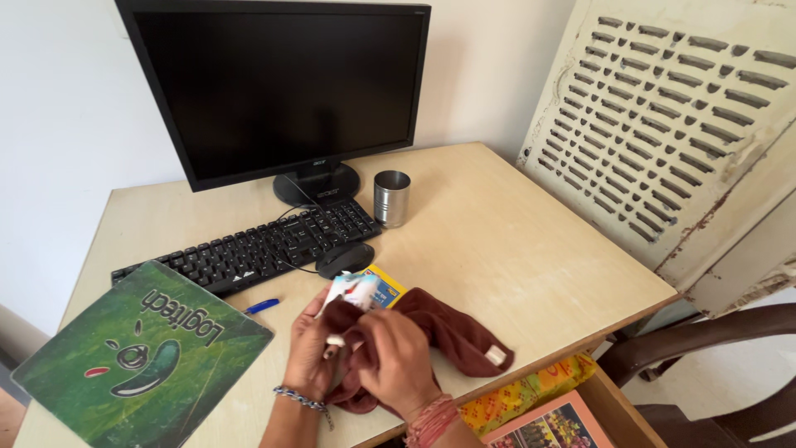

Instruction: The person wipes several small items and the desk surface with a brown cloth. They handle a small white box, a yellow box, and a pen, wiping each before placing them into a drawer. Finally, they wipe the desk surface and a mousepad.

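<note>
We see both hands, left hand (308,353) and right hand (396,358), pinching a maroon cloth (452,336) at lower centre, its long axis running toward the lower right; a white-blue-yellow packet (365,290) sits just above.

Black monitor (278,87) upper left, screen dark. Black keyboard (249,246) below it, black mouse (344,259) beside. Steel cup (391,198) centre. Green mouse pad (137,353) lower left, blue pen (262,306) near it. Slatted cream panel (663,124) upper right. Brown chair (705,348) lower right.

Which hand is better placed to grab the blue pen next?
Left, likely. The left hand is on the pen's side; the blue pen lies just beyond it. The right hand grips the maroon cloth, farther off.
</note>
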